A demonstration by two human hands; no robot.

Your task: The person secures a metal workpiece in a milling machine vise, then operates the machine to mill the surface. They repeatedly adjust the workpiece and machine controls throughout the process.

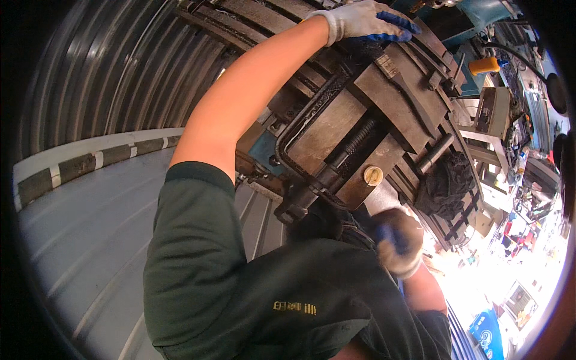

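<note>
The left hand [375, 25] lies at the vise's [333, 126] far edge, fingers outstretched, gripping nothing visible, perhaps for support; what is under its palm is hidden; the brush [403, 89] rests on the vise top, probably for easy reach, the cap [372, 176] by its near edge, the rag [447, 186] toward the table's [459, 223] near right end; the right hand [400, 243] is curled, blurred, its hold impossible to tell

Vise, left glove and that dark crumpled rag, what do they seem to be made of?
Vise: likely steel or cast iron, given its worn brownish-grey sheen and dark grime.
Left glove: apparently pale knit fabric; the fingers' blue patches suggest a coating, perhaps rubber.
Dark rag: probably cloth, matte, judging by its soft folds; fibre unclear.
</note>
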